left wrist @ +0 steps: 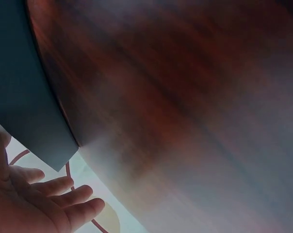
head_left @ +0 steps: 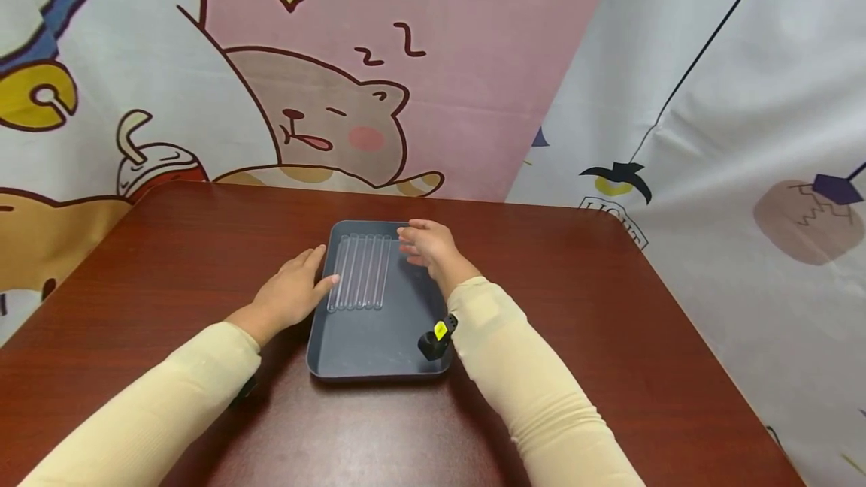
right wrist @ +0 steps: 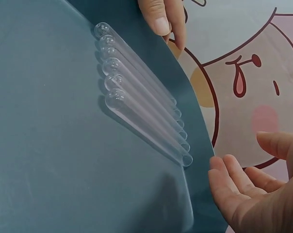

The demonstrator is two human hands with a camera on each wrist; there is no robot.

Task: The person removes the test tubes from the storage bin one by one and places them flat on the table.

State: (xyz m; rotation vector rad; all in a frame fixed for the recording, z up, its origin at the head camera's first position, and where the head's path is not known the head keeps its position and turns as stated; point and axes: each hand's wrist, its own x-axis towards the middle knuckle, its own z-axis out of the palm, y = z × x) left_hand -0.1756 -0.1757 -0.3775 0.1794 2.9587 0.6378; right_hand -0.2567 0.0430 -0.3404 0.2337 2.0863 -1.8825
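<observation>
Flanking the tray [head_left: 379, 344]: left hand [head_left: 292, 291] at its left side, thumb reaching over the rim, right hand [head_left: 436, 250] at the far right corner. Gripping nothing with either, fingers loosely extended, thumbs apart. Noting six tubes [head_left: 358, 273] side by side in the tray's left far part. Likely just positioning; next, probably requiring a light pinch without rolling neighbours.

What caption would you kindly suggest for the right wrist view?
Six clear test tubes side by side in a blue-grey tray, left hand and right hand near its rim.
</observation>
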